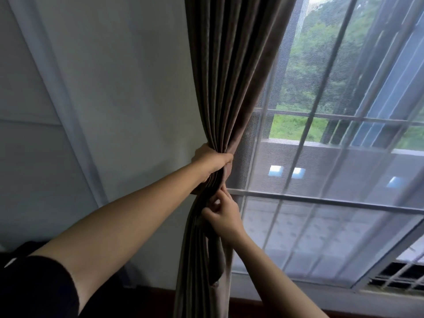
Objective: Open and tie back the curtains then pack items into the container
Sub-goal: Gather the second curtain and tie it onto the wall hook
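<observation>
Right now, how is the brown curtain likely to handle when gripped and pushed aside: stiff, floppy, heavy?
Probably floppy: the brown curtain collapses into tight pleats where the left hand grips it and hangs limp below. Likely fairly heavy for cloth: its thick folds fall straight and block light. It may spread if released; the right hand pinches the bunch just underneath.

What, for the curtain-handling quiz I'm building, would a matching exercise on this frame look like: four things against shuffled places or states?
Things:
1. left hand
2. right hand
3. brown curtain
4. sheer curtain

Places or states:
A. spread out, translucent
B. gathered into a bunch
C. grips round the bunch, higher up
D. pinches fabric just below the other hand

Pairs: 1-C, 2-D, 3-B, 4-A.
</observation>
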Motion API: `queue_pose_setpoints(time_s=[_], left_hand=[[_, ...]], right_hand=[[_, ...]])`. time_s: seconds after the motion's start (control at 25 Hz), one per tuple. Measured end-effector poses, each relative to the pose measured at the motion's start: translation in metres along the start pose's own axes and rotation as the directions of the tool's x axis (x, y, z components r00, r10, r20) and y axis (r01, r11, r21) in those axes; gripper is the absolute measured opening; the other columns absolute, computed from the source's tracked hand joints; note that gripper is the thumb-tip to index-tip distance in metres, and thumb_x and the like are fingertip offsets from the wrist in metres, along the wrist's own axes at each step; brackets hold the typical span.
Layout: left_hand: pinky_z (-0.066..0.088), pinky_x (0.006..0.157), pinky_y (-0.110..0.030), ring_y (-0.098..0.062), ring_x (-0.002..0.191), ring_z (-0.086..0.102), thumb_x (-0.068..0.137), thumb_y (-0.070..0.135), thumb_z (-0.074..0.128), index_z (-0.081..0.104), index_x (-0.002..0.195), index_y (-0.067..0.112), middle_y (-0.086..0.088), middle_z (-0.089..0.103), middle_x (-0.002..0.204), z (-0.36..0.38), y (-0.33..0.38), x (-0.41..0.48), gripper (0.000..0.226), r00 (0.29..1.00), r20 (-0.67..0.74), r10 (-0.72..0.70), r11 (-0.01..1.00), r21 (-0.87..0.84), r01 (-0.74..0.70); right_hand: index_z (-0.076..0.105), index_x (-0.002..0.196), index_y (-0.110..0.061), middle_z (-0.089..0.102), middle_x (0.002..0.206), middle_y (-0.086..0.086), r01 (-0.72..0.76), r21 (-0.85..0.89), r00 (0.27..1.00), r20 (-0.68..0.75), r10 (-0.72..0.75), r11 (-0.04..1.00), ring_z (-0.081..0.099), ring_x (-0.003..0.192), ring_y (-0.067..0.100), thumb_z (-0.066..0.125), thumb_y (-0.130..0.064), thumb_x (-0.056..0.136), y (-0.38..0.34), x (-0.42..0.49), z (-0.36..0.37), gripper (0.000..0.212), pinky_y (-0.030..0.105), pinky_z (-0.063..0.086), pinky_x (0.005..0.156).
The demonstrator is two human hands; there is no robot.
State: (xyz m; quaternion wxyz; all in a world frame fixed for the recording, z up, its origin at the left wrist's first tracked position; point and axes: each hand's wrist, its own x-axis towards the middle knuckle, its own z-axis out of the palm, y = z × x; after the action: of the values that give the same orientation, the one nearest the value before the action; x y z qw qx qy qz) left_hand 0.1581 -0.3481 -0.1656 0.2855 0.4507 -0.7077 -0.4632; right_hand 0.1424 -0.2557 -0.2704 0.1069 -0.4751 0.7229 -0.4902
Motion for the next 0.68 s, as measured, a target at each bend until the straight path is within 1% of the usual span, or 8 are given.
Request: queue_pose_setpoints(time_s=[0.12,0.2,0.28,0.36,0.4,0.48,0.56,0.68], left_hand=[[0.047,0.065,-0.020,-0.015,0.087,0.063,0.067,0.019,0.072,0.065,0.106,0.015,0.000,0.068,0.101,-0.005,0.002,0.001,0.040,0.996,0.085,-0.033,0.998,-0.048,0.038],[0.040,0.055,-0.018,-0.013,0.083,0.059,0.069,0.017,0.071,0.065,0.105,0.016,0.000,0.066,0.099,-0.006,0.003,0.001,0.036,0.993,0.111,-0.041,0.997,-0.061,0.048],[0.041,0.057,-0.018,-0.016,0.087,0.058,0.070,0.017,0.070,0.063,0.103,0.017,0.000,0.066,0.101,-0.006,0.003,0.003,0.034,0.991,0.128,-0.040,0.997,-0.065,0.049],[0.048,0.064,-0.022,-0.017,0.093,0.059,0.070,0.020,0.071,0.063,0.105,0.017,0.000,0.066,0.104,-0.005,0.002,0.006,0.037,0.988,0.149,-0.044,0.995,-0.077,0.056],[0.052,0.072,-0.028,-0.018,0.096,0.059,0.069,0.023,0.073,0.062,0.107,0.018,0.000,0.066,0.106,-0.005,0.002,0.007,0.040,0.986,0.161,-0.052,0.995,-0.081,0.065],[0.054,0.083,-0.038,-0.019,0.099,0.061,0.065,0.028,0.076,0.062,0.110,0.019,0.000,0.066,0.108,-0.003,0.000,0.006,0.048,0.982,0.177,-0.060,0.992,-0.095,0.078],[0.053,0.084,-0.037,-0.020,0.100,0.061,0.063,0.029,0.077,0.061,0.112,0.019,0.000,0.066,0.109,-0.002,-0.001,0.007,0.052,0.980,0.188,-0.058,0.991,-0.107,0.079],[0.044,0.085,-0.036,-0.020,0.108,0.054,0.070,0.024,0.077,0.056,0.118,0.019,0.002,0.059,0.110,-0.005,0.000,0.004,0.052,0.968,0.244,-0.048,0.989,-0.127,0.081]], right_hand=[[0.054,0.073,-0.014,0.059,0.110,-0.009,-0.153,0.343,0.974,-0.107,0.200,0.927,0.057,0.073,-0.011,0.066,-0.011,0.074,-0.006,-0.008,0.006,0.013,0.014,0.045,0.068],[0.055,0.074,-0.017,0.058,0.084,-0.008,-0.247,0.494,0.936,-0.102,0.337,0.834,0.058,0.068,-0.002,0.068,-0.014,0.079,-0.008,-0.011,0.013,0.015,0.023,0.048,0.073],[0.050,0.080,-0.018,0.057,0.071,-0.001,-0.274,0.714,0.896,-0.054,0.441,0.644,0.056,0.059,0.012,0.060,-0.021,0.088,-0.013,-0.010,0.014,0.014,0.032,0.049,0.062],[0.042,0.095,-0.014,0.057,0.075,0.008,-0.280,0.877,0.852,0.039,0.522,0.391,0.057,0.050,0.012,0.046,-0.013,0.095,-0.014,-0.004,0.010,0.004,0.026,0.047,0.048],[0.039,0.101,-0.014,0.060,0.085,0.010,-0.278,0.894,0.841,0.048,0.540,0.353,0.059,0.053,0.011,0.044,-0.005,0.094,-0.011,-0.003,0.009,0.013,0.024,0.049,0.048],[0.036,0.116,-0.016,0.060,0.115,0.008,-0.300,0.809,0.854,-0.007,0.520,0.505,0.064,0.082,0.011,0.055,-0.002,0.086,-0.001,-0.002,0.012,0.038,0.030,0.056,0.075],[0.034,0.132,-0.018,0.058,0.124,0.001,-0.323,0.636,0.872,-0.090,0.482,0.701,0.060,0.106,0.012,0.069,-0.019,0.071,0.003,-0.003,0.020,0.071,0.040,0.048,0.098],[0.044,0.133,-0.019,0.052,0.120,0.000,-0.385,0.427,0.862,-0.151,0.484,0.818,0.052,0.115,0.019,0.068,-0.040,0.058,-0.014,0.006,0.026,0.081,0.045,0.043,0.100]])
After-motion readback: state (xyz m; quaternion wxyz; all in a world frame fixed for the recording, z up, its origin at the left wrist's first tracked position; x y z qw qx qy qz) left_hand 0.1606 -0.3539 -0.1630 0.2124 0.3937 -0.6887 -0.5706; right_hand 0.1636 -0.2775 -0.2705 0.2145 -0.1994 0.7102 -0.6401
